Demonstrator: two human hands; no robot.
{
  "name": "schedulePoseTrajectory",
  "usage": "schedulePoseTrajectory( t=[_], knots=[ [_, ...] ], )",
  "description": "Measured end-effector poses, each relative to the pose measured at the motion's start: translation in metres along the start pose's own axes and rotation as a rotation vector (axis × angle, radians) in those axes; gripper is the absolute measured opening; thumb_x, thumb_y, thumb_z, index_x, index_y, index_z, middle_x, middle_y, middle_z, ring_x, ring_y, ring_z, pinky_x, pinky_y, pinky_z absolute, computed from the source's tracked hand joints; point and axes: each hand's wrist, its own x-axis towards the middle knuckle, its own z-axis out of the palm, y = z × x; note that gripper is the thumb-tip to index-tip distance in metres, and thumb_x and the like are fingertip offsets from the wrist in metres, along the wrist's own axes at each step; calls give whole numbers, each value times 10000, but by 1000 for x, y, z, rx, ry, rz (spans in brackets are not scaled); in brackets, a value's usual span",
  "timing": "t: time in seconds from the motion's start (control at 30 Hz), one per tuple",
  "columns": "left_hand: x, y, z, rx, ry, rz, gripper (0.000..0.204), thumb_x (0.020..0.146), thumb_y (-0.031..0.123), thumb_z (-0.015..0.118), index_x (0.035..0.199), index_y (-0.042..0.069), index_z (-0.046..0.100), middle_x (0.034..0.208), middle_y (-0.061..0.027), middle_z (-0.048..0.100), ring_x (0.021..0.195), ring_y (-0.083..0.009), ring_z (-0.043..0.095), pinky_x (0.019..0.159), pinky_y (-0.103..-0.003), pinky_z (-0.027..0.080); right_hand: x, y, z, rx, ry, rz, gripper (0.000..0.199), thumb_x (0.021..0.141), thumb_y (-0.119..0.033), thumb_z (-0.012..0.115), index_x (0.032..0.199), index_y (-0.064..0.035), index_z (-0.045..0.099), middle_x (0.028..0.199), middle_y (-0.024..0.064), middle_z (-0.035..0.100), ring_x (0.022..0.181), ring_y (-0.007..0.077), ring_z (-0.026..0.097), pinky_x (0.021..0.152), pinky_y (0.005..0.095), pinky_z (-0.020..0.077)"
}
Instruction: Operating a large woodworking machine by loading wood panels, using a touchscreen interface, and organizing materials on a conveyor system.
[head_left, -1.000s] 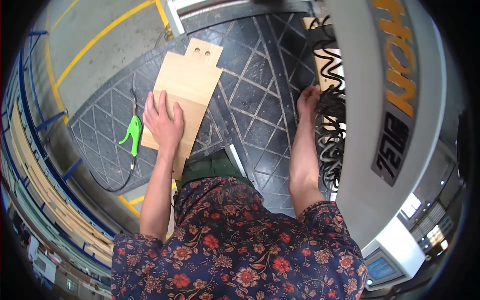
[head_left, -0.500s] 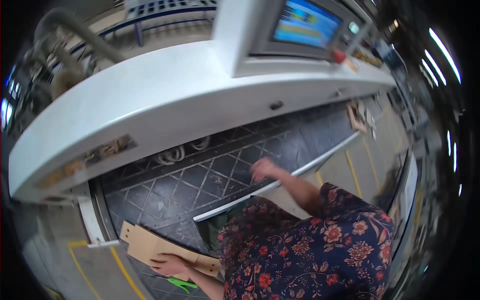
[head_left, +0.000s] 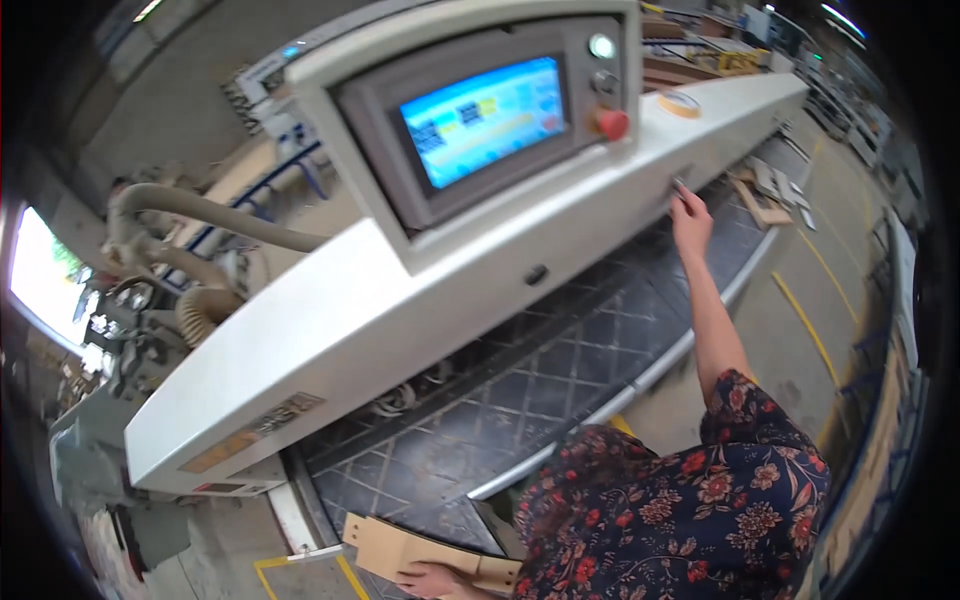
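Observation:
Stretched far out to the right, my right hand [head_left: 690, 215] is closed with its fingertips pinched on a small metal knob [head_left: 679, 184] on the front of the white machine beam [head_left: 620, 215]. Some blur hides the exact shape of that knob. Low in the picture, my left hand [head_left: 430, 578] lies flat over a tan board panel [head_left: 390, 545] with small holes near its ends. The panel rests on the dark, diamond-patterned machine table [head_left: 450, 455], at its near left end.
A control panel with a lit screen [head_left: 490, 115] and a red push button [head_left: 611, 124] tops the beam. Tape roll [head_left: 679, 103] lies to its right. Loose strips and boards [head_left: 765, 195] sit at the table's far right. Thick hoses [head_left: 215, 215] run behind.
My right hand has moved from above the table up and right to the knob on the beam. The view has swung right and up. My left hand stays on the panel.

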Motion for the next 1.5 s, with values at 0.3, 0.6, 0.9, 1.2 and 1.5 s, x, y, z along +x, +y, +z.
schedulePoseTrajectory(
  t=[0.3,0.6,0.9,1.2,1.5],
  knots=[
    [2,4,40,-8,-145,-203,554,1039,426,426,1370,-5,535,1364,-272,541,1217,-459,538,977,-562,457,-3,21,6,-263,-47,-226,459,870,-118,701,1326,-103,653,1452,172,433,1343,307,450,1069,378,437],
    [21,-23,45,-450,-245,-292,593,883,204,673,1386,-54,491,1295,-296,597,1238,-457,552,1074,-489,426,-279,29,38,411,-807,498,298,993,-83,569,1271,17,611,864,84,646,685,117,568,623,241,510],
    [44,5,-20,-208,-385,-420,728,896,365,695,1452,-16,422,1338,-253,566,1240,-412,552,1036,-485,454,-508,-86,43,13,-2766,313,469,1013,-236,632,1389,29,540,1200,131,693,1031,186,687,851,293,556],
    [6,43,22,-499,-309,-454,667,824,237,761,1405,66,480,1274,-211,601,1219,-416,545,1026,-525,441,-618,-96,47,-161,-2462,454,424,1010,-351,620,1267,-38,496,1022,165,664,833,254,728,596,326,604],
    [-59,74,-5,-395,-307,-576,728,821,218,758,1434,51,402,1217,-180,546,1166,-365,533,960,-496,434,-590,-51,18,77,-2544,1123,431,1020,-296,566,1326,6,542,1327,171,617,1257,291,590,1054,392,492]
  ],
)
